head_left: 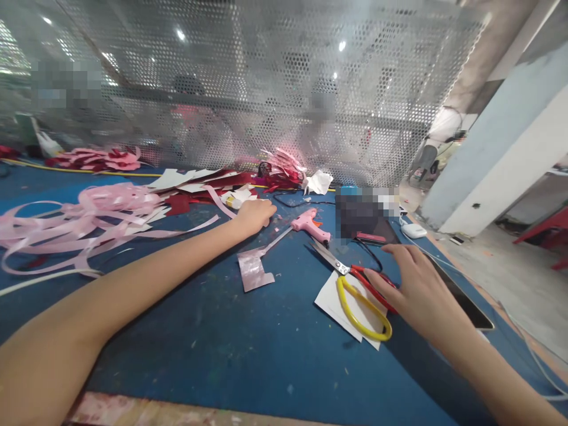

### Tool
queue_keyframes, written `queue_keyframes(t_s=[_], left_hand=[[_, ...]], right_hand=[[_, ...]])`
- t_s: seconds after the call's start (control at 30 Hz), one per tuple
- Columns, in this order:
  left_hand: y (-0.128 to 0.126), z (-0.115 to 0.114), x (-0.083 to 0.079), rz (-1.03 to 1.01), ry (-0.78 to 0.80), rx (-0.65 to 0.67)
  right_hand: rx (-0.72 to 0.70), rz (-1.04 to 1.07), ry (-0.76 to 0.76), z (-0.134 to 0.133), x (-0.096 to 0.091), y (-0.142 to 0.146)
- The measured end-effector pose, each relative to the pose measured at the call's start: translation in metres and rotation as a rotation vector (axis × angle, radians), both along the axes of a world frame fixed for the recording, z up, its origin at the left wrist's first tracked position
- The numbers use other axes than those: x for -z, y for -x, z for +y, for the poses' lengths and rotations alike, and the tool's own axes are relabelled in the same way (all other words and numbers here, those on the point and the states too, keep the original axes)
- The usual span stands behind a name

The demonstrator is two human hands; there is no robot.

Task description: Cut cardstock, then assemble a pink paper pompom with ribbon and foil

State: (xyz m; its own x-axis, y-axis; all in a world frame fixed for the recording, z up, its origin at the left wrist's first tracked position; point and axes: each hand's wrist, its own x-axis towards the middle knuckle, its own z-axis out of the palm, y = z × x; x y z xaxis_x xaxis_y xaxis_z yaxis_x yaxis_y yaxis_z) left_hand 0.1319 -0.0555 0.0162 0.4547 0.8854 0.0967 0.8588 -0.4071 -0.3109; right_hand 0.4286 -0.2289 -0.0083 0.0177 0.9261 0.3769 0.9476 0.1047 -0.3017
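Note:
My left hand (pixel 256 216) reaches far over the blue tabletop with curled fingers, beside a small white-and-yellow piece (pixel 239 197); what lies under the fingers is hidden. My right hand (pixel 415 278) is at the scissors (pixel 364 313), thumb over the red handle and the other fingers spread apart from it. Their blades are parted and point away to the left, while the yellow handle rests over white paper pieces (pixel 331 299). Between my hands lies a pink glue gun (pixel 310 223), its tip hidden. A shiny pink cut piece with a narrow strip (pixel 255 269) lies in front of it.
Loops of pink ribbon (pixel 118 198) spread over the left side, near stacked white and red cut pieces (pixel 199 180). A perforated metal screen (pixel 266 89) stands behind. At right are a black tablet (pixel 461 296), a white mouse-like object (pixel 413 230) and cables.

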Motion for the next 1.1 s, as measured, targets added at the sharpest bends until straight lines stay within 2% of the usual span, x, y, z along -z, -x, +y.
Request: queue_keyframes(t_s=[0.07, 0.17, 0.27, 0.5, 0.6, 0.7, 0.8, 0.87, 0.9, 1.0, 1.1], left_hand=[[-0.005, -0.004, 0.005, 0.024, -0.024, 0.014], [-0.009, -0.007, 0.009, 0.051, -0.055, 0.034], [-0.008, -0.007, 0.011, 0.068, -0.084, 0.051], [-0.007, -0.011, 0.003, 0.016, -0.200, 0.141], [-0.023, -0.031, -0.005, -0.053, -0.281, 0.278], [-0.048, -0.069, -0.005, -0.112, -0.299, 0.490], [-0.068, -0.111, 0.009, -0.147, -0.262, 0.723], [-0.074, -0.132, 0.023, -0.291, -0.244, 0.930], [-0.075, -0.138, 0.028, -0.308, -0.206, 0.980], [-0.077, -0.143, 0.036, -0.313, -0.027, 0.990], [-0.077, -0.138, 0.034, -0.317, 0.056, 0.980]], right_hand=[[0.077, -0.108, -0.020, -0.002, 0.002, -0.002], [0.161, -0.160, 0.058, -0.002, 0.009, -0.003], [0.163, -0.172, 0.117, 0.000, 0.011, -0.002], [0.173, -0.260, 0.089, 0.002, 0.011, 0.003], [0.122, -0.285, 0.112, 0.007, 0.018, 0.004], [0.070, -0.298, 0.132, 0.014, 0.025, 0.003], [0.054, -0.306, 0.087, 0.018, 0.026, 0.004], [0.057, -0.303, 0.070, 0.020, 0.024, 0.007], [0.065, -0.298, 0.064, 0.021, 0.022, 0.008], [0.097, -0.284, 0.041, 0.025, 0.017, 0.008], [0.139, -0.284, 0.027, 0.030, 0.016, 0.006]])
